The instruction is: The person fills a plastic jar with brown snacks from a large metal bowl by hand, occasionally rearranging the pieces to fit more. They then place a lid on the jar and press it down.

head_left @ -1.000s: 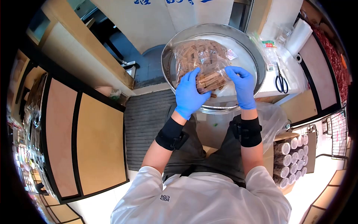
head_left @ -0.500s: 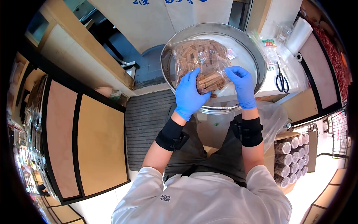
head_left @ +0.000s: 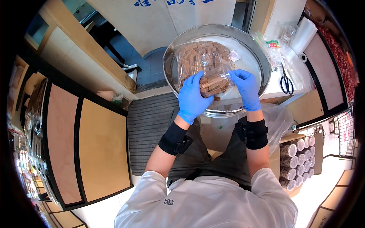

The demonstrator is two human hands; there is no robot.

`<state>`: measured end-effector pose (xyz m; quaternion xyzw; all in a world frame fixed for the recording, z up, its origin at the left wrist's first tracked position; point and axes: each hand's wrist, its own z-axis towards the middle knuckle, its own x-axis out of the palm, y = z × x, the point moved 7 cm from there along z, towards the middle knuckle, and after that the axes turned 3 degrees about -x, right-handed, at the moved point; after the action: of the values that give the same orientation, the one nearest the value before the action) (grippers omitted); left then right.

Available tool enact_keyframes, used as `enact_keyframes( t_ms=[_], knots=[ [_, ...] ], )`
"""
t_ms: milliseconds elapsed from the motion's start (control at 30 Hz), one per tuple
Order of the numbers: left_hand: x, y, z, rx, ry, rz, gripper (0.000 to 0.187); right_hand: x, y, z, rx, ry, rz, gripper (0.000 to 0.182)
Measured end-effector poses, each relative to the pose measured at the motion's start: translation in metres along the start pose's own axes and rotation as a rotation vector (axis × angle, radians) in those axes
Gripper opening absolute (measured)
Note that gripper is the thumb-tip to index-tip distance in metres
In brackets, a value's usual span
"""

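Observation:
In blue gloves, both my hands work over a large round metal-rimmed tray (head_left: 265,72). My left hand (head_left: 193,99) grips the left side of a small clear plastic packet (head_left: 215,84) filled with flat brown sticks. At the packet's upper right edge, my right hand (head_left: 247,88) pinches the clear plastic between thumb and fingers. Just behind lies a big clear bag (head_left: 207,55) full of similar brown sticks, resting inside the tray. A small printed label (head_left: 235,56) sits to the right of that bag.
Black-handled scissors (head_left: 286,83) and plastic bags (head_left: 274,47) lie on the white surface at right, near a plastic roll (head_left: 305,36). A box of lidded clear jars (head_left: 298,163) stands at lower right. Cabinets (head_left: 102,148) line the left, beside a grey ribbed mat (head_left: 148,131).
Little differs. Both hands keep their hold on the small packet, whose upper plastic edge looks slightly shifted. The view has tilted a touch.

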<state>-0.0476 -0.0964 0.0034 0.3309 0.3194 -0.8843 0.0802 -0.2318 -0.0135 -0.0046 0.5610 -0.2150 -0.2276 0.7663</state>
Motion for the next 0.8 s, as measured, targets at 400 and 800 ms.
enact_keyframes(
  t_ms=[400,800],
  knots=[
    [0.001,0.001,0.0,0.01,-0.011,0.008,0.079,-0.001,-0.001,0.002,-0.016,0.021,-0.156,0.026],
    [-0.002,0.003,-0.002,-0.027,-0.046,-0.062,0.081,-0.003,0.021,-0.013,-0.254,-0.304,0.06,0.047]
  ],
)
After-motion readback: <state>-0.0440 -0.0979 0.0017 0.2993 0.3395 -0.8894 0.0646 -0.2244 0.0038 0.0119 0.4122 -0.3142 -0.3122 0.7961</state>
